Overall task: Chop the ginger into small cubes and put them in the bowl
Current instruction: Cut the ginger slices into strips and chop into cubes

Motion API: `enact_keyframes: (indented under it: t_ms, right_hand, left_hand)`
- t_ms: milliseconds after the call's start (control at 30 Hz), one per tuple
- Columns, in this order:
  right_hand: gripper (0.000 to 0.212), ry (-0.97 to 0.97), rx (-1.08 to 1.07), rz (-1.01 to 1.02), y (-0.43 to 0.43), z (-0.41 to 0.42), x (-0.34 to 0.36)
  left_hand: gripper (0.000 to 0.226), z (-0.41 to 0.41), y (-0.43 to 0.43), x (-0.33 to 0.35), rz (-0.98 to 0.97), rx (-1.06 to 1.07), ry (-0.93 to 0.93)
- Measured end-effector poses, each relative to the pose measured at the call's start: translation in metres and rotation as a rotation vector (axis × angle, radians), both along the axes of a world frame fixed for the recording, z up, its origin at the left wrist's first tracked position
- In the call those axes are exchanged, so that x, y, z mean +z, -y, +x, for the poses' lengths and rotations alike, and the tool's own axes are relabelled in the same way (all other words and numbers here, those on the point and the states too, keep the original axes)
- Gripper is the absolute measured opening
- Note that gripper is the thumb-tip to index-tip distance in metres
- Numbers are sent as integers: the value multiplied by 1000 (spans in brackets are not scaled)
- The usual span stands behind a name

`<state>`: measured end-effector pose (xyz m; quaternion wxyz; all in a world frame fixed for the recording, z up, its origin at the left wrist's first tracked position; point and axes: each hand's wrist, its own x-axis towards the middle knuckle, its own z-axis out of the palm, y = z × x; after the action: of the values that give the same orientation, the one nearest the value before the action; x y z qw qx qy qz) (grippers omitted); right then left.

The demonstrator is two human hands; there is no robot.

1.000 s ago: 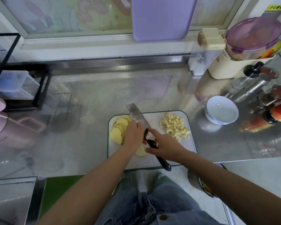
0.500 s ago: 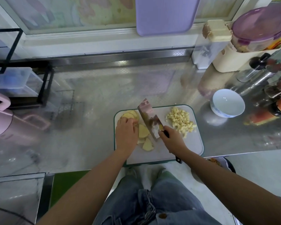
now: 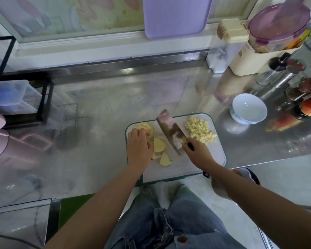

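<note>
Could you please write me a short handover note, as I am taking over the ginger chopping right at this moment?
Left hand holds down the ginger slices at the cutting board's left side, fingers curled over them.
Right hand grips the knife, its blade tilted over the board between slices and cubes.
Done: a pile of ginger cubes lies at the board's far right.
Left: cube the remaining slices, then move all cubes into the bowl, which stands empty right of the board.
</note>
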<state>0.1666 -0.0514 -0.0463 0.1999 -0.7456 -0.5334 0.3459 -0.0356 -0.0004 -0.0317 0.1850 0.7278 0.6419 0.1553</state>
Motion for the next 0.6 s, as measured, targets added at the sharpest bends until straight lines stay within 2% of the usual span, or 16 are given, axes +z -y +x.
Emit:
enact_keyframes:
  t_ms: [233, 367, 467, 600]
  right_hand:
    - [17, 89, -251, -24, 5, 26, -2]
    - [22, -26, -167, -25, 1, 13, -1]
    - [28, 9, -96, -54, 0, 8, -4]
    - [18, 15, -240, -71, -9, 12, -3]
  left_hand:
    - [38, -12, -9, -2, -25, 113, 31]
    - [45, -19, -16, -3, -109, 112, 59]
    - [47, -24, -22, -5, -196, 87, 63]
    - [48, -32, -27, -8, -186, 59, 57]
